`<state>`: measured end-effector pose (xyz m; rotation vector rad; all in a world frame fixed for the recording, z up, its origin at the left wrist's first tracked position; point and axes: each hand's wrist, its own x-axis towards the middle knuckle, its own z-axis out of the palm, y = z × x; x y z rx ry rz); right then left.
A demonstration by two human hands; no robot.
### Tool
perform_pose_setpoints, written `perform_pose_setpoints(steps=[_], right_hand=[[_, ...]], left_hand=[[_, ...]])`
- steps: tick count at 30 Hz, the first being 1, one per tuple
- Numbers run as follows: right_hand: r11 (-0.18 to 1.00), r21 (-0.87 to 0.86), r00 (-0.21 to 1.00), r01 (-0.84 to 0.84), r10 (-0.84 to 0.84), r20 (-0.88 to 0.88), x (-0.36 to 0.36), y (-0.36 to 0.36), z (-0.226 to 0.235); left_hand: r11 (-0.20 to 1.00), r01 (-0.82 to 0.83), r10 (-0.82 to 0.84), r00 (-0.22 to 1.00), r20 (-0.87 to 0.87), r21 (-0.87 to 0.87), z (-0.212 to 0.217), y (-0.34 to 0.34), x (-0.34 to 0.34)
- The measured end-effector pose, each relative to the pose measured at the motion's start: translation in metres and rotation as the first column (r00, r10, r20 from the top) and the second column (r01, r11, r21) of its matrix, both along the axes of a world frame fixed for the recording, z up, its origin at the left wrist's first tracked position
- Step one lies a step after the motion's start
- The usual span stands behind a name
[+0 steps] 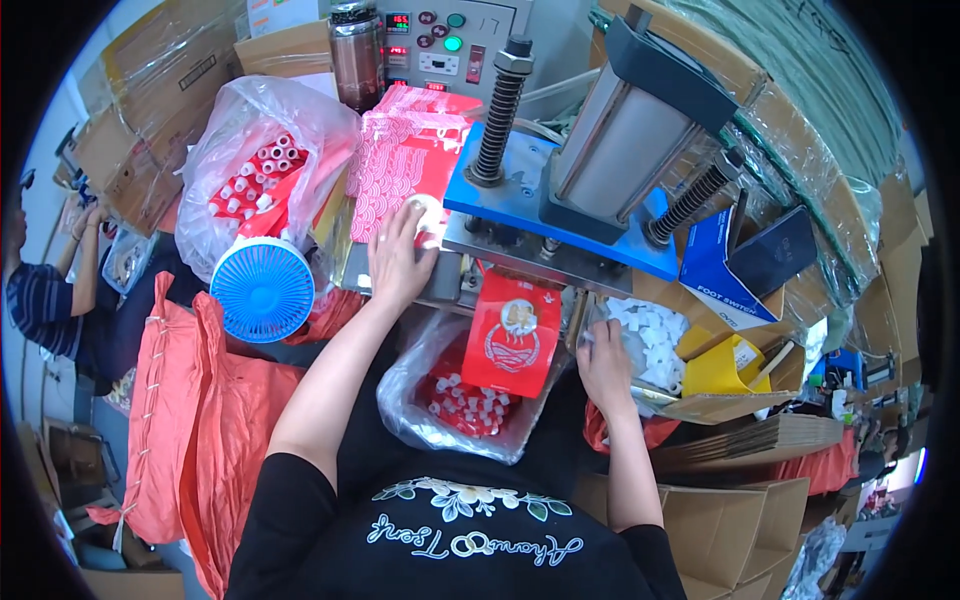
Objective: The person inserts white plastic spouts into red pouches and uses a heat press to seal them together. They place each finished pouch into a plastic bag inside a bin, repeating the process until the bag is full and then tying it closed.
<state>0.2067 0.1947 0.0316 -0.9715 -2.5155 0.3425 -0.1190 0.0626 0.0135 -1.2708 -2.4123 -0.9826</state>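
A blue fan (262, 290) is standing at far left. My left hand (398, 262) is lying open, fingers spread, on the press ledge (450, 275). A red pouch (513, 335) is hanging under the press (560, 215), between my hands. My right hand (606, 365) is pinching white caps (655, 335) in a box (720, 405).

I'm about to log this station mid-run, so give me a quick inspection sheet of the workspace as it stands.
Surface: press bed crowded, little bare space.
Job's things: red pouch hangs from the press front; white caps in a box; bag of finished red pouches below.
Clutter: blue fan, stack of red pouches, plastic bag of capped pouches, yellow container, steel flask.
Hands: left hand flat on the press bed; right hand at the caps box.
Cables: nothing seen.
Surroundings: cardboard boxes, orange sacks, another person at left.
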Motion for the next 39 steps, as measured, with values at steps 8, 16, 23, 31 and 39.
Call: perform_pose_setpoints(steps=[8,16,23,31,39], right_hand=[[0.947,-0.282,0.969,-0.155,0.090,-0.231,0.019,0.015,0.005],[0.955,-0.256,0.972,-0.147,0.092,-0.214,0.011,0.000,0.012],[0.393,-0.854,0.748,-0.341,-0.437,-0.500,0.054,0.070,-0.025],[-0.130,0.025,0.125,-0.991,-0.981,-0.146,0.034,0.055,-0.013],[-0.127,-0.253,0.267,-0.959,-0.705,-0.657,0.036,0.045,-0.016]], left_hand=[[0.988,0.140,-0.144,0.988,-0.052,-0.067,-0.008,-0.075,0.049],[0.974,0.076,-0.089,0.995,0.053,0.211,-0.005,-0.064,0.031],[0.828,0.201,-0.517,0.636,0.572,0.524,0.028,-0.069,0.093],[0.918,0.070,-0.394,0.039,0.918,0.391,0.017,-0.078,0.125],[0.921,0.081,-0.368,-0.136,0.920,0.381,0.013,-0.075,0.132]])
